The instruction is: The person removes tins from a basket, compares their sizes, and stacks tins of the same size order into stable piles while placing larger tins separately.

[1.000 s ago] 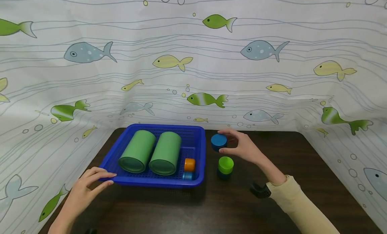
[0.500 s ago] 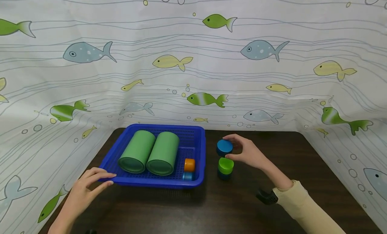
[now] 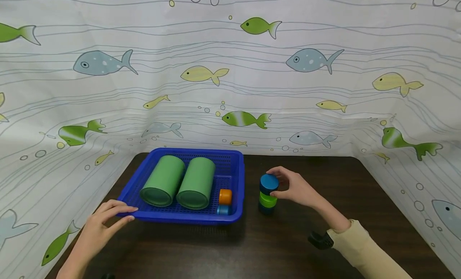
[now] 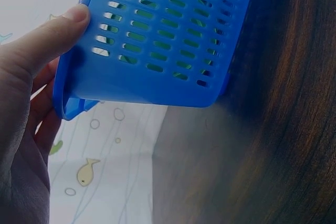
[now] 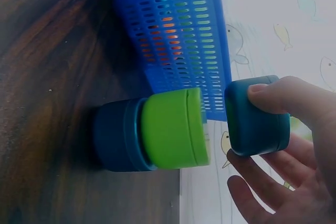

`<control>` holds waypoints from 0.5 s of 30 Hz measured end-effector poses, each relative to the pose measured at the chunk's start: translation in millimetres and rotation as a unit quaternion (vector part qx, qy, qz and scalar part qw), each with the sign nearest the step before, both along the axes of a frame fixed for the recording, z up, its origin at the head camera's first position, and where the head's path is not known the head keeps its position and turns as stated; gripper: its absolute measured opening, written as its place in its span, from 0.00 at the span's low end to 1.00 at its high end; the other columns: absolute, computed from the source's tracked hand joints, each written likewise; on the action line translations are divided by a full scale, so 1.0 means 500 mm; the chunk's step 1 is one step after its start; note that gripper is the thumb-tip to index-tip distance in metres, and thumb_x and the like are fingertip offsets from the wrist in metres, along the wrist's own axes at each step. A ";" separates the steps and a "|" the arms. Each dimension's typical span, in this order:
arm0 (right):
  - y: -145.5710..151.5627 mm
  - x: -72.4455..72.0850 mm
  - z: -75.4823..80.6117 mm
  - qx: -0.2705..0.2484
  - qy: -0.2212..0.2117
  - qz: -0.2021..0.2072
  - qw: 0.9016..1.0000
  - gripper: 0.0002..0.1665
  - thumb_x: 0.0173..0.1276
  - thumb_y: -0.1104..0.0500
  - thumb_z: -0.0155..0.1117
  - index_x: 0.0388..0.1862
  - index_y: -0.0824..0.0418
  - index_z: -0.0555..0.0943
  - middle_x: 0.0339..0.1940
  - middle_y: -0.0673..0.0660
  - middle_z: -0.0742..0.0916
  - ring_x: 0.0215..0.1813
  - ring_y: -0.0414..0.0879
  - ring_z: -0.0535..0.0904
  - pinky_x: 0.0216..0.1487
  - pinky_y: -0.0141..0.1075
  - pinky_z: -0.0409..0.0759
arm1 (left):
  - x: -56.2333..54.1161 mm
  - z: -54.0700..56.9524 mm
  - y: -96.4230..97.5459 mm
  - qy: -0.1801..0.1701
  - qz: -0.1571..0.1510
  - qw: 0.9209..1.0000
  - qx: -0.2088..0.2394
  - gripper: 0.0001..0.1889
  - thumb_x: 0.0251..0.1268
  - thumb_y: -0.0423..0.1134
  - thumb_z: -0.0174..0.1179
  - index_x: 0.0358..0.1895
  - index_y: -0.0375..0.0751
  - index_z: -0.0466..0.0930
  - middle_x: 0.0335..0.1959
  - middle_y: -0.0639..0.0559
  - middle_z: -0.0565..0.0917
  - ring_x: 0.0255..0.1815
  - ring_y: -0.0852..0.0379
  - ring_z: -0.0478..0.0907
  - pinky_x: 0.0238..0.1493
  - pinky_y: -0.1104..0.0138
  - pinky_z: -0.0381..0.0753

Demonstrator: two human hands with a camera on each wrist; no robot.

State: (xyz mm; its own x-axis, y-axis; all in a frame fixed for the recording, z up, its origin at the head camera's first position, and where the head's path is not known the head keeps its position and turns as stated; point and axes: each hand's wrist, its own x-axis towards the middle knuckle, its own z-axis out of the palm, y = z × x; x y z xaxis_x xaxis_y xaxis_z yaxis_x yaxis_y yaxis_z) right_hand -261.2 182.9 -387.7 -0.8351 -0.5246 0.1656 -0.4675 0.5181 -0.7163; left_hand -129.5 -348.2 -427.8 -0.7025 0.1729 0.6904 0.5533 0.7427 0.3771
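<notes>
In the head view my right hand (image 3: 297, 191) pinches a small blue round container (image 3: 269, 183) between thumb and fingers. Below it a lime-green container (image 3: 268, 199) sits on a dark blue one (image 3: 266, 210), which stands on the table. A gap shows in the right wrist view between the held blue container (image 5: 257, 119) and the lime-green container (image 5: 173, 129). My left hand (image 3: 102, 223) grips the near left corner of a blue plastic basket (image 3: 187, 218). The left wrist view has its thumb (image 4: 77, 14) on the basket rim and the fingers partly hidden behind it.
Two large green cylinders (image 3: 163, 179) lie side by side in the basket. An orange container (image 3: 225, 197) and a small blue one (image 3: 223, 209) are at its right end. Fish-patterned sheeting (image 3: 230, 71) surrounds the back and sides of the dark wooden table (image 3: 201, 255).
My right hand has brought the blue container rightward and toward me, then over the lime-green one. The right-hand green cylinder has rolled slightly left and back. The left hand stays at the basket corner.
</notes>
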 end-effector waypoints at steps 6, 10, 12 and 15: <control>0.005 0.001 -0.010 0.001 -0.002 -0.002 1.000 0.33 0.60 0.54 0.75 0.63 0.53 0.73 0.60 0.59 0.82 0.60 0.58 0.80 0.60 0.54 0.80 | -0.004 0.002 -0.002 0.006 -0.008 1.000 -0.004 0.22 0.39 0.20 0.74 0.40 0.46 0.89 0.39 0.59 0.80 0.47 0.76 0.71 0.53 0.88 0.64; 0.006 0.002 -0.018 0.004 -0.001 0.000 1.000 0.33 0.60 0.54 0.75 0.63 0.54 0.73 0.60 0.59 0.82 0.60 0.58 0.80 0.59 0.54 0.80 | -0.003 0.001 -0.002 0.000 -0.003 1.000 -0.007 0.22 0.39 0.20 0.74 0.40 0.46 0.89 0.39 0.60 0.80 0.47 0.77 0.70 0.52 0.88 0.64; 0.007 0.002 -0.021 0.005 0.000 0.001 1.000 0.33 0.60 0.54 0.75 0.63 0.54 0.73 0.60 0.59 0.82 0.60 0.58 0.80 0.59 0.54 0.80 | -0.003 0.001 -0.002 -0.001 -0.001 1.000 -0.009 0.22 0.39 0.20 0.74 0.40 0.46 0.89 0.39 0.60 0.80 0.47 0.77 0.70 0.52 0.88 0.64; 0.007 0.004 -0.025 0.003 0.000 0.002 1.000 0.33 0.60 0.54 0.75 0.63 0.54 0.73 0.60 0.60 0.82 0.60 0.58 0.80 0.59 0.55 0.79 | -0.002 0.000 -0.002 -0.001 -0.001 1.000 -0.006 0.22 0.39 0.20 0.74 0.40 0.46 0.89 0.39 0.60 0.80 0.47 0.77 0.70 0.51 0.88 0.64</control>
State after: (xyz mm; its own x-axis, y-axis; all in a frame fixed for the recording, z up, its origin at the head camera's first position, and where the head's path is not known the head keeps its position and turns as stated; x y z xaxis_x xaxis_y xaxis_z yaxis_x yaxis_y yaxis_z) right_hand -259.4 186.6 -400.0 -0.8329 -0.5290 0.1625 -0.4698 0.5209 -0.7127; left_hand -130.4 -349.3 -427.8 -0.7034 0.1818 0.6872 0.5536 0.7465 0.3692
